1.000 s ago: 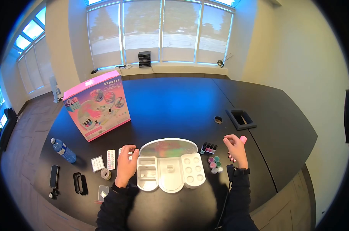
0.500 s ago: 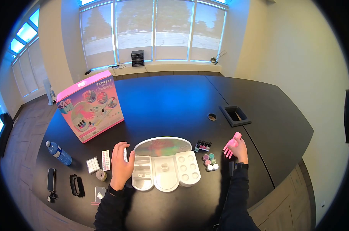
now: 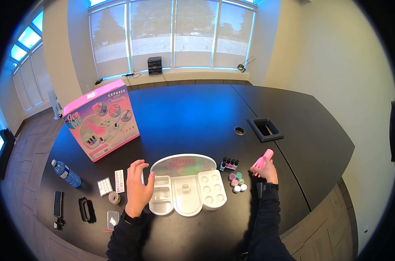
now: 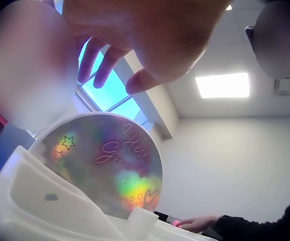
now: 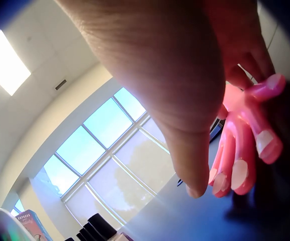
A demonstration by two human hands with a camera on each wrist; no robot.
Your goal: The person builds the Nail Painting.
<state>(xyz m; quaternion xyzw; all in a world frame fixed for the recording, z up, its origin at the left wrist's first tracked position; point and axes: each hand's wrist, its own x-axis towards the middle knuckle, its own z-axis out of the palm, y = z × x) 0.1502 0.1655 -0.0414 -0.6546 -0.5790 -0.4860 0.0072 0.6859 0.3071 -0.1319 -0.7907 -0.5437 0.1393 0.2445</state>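
Note:
My right hand [image 3: 268,172] grips a pink plastic model hand [image 3: 263,162] above the right part of the table. In the right wrist view the pink plastic fingers [image 5: 240,150] point down, with pale nails on their tips, and my own fingers curl behind the palm. My left hand [image 3: 138,187] is held beside the left end of a white manicure station [image 3: 188,209], fingers loosely bent and holding nothing. The station has compartments on the left, round wells on the right and a shiny mirror-like back panel [image 4: 105,160] with lettering, hearts and stars.
Nail polish bottles [image 3: 229,164] and small colored pots [image 3: 237,182] stand between station and right hand. Leftward are a sticker sheet [image 3: 119,181], a white gridded case [image 3: 104,186], a jar [image 3: 114,198], a water bottle [image 3: 67,173] and a large pink box [image 3: 102,122].
The model hand, mostly hidden behind my right hand at first, came into view and has since turned, its fingers now toward the left. My left hand shifted slightly left and opened wider.

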